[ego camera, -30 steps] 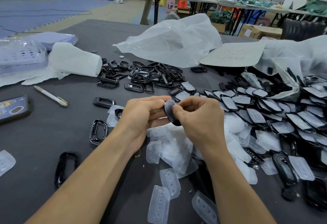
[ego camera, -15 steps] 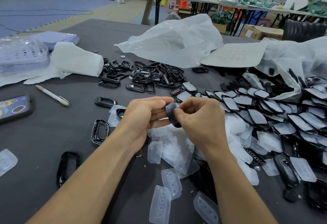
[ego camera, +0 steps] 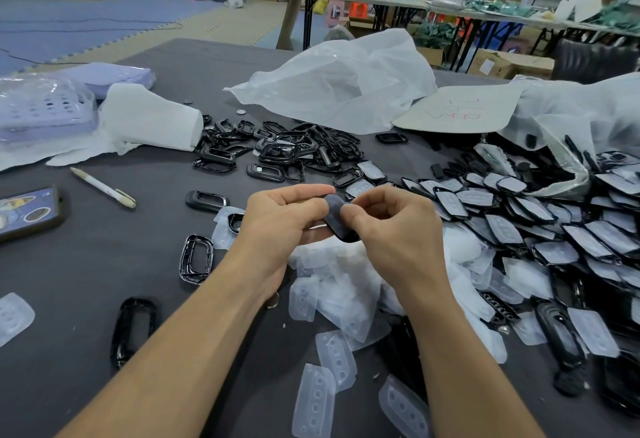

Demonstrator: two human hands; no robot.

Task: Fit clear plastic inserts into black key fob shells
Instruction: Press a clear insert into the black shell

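Both hands meet over the middle of the desk (ego camera: 86,264), and between them I see one black key fob shell (ego camera: 337,219), held off the surface and tilted on edge. My left hand (ego camera: 284,219) grips it from the left with the fingers curled under and the thumb along the top. My right hand (ego camera: 391,229) pinches it from the right, thumb pressed on the face and fingers folded behind. That face looks greyish inside the black rim. I cannot tell whether a clear insert is seated in it.

Just below the hands lies a loose pile of clear inserts (ego camera: 346,285), and a few more lie singly nearer me, one of them (ego camera: 313,399) between my forearms. Another insert (ego camera: 14,316) lies alone at the left edge.

Behind the hands is a heap of empty black shells (ego camera: 287,150). Three more shells lie apart on the left: one (ego camera: 206,200) just beside my left hand, one (ego camera: 195,259) near my left wrist, and one (ego camera: 133,326) closer to me.

On the right, many shells with inserts in them (ego camera: 519,223) are spread in overlapping rows.

Farther back lie a crumpled plastic bag (ego camera: 339,84) and a cardboard sheet (ego camera: 460,108) with red writing. On the left are a pen (ego camera: 104,188), a phone (ego camera: 27,212), a white paper bundle (ego camera: 152,119) and a purple tray (ego camera: 38,115) wrapped in plastic.
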